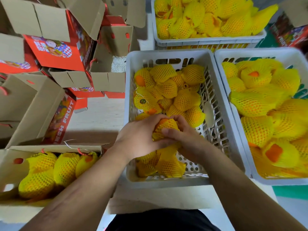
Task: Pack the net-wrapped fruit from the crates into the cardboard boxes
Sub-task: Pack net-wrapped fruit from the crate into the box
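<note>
Net-wrapped fruit [165, 126] is sitting between both hands right now, held just above the near half of the middle crate [168, 54]. It's wearing a yellow foam net, with a bit of bare orange skin peeking out at its far end, so the open end of the net is pointing away from the person and the long axis is running roughly near-to-far, tilted a little left. The left hand [138, 139] is curling around its left side, and the right hand [185, 137] is gripping from the right with the thumb lying across the near front of the net. So both hands are closing on that one fruit.

Going outward, the middle crate is a white plastic one with slotted walls, about half full of the same yellow-netted fruit, and its perforated floor is showing at the near right corner. Just to the right, a second crate [233, 114] is touching it, piled much higher. A third crate [208, 41] is sitting beyond them, also heaped.

On the near left, an open cardboard box [10, 165] is already holding a few netted fruits in a row. Farther left, red printed boxes [55, 50] are stacking up messily with their flaps open.
</note>
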A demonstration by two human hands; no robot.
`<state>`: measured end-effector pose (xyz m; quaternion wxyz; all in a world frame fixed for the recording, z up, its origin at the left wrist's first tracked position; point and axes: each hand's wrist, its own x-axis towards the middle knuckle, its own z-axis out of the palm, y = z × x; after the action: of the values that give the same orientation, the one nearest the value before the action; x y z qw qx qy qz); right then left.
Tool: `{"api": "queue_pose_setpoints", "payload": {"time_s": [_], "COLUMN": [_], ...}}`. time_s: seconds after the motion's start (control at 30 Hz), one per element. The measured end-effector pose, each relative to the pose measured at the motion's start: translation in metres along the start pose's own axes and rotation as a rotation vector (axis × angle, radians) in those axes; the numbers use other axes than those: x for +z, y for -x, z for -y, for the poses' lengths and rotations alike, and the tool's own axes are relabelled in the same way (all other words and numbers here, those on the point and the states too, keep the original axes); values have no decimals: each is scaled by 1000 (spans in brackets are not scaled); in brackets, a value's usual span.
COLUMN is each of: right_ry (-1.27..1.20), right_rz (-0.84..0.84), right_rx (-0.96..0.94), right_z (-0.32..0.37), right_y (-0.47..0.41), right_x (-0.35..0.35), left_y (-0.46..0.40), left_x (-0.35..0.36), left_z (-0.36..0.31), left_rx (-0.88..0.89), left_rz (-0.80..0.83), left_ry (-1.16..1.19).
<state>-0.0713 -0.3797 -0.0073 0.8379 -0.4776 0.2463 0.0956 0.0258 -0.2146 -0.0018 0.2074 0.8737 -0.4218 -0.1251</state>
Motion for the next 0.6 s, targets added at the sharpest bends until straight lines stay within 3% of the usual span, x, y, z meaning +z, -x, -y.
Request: {"api": "queue_pose_setpoints", "payload": {"time_s": [0.13,0.23,0.33,0.5,0.6], "right_ry": [53,-53,-26,38,24], "right_rz": [75,191,192,168,255], "right_rx": [90,120,104,127,187], "right_z": [-3,-2,-1,-1,-4], "right_y": [-3,-7,-11,-10,-6], "right_x": [-7,-11,-13,-15,-12], "left_y": [1,0,0,2,3], "left_x": [-3,-4,-4,-7,-7], "left_z": [-1,0,-1,6,10], "left_rx": [40,55,62,-30,-111], "left_rz": [35,50,62,-92,-136], "left_ry": [6,13,9,118,225]}}
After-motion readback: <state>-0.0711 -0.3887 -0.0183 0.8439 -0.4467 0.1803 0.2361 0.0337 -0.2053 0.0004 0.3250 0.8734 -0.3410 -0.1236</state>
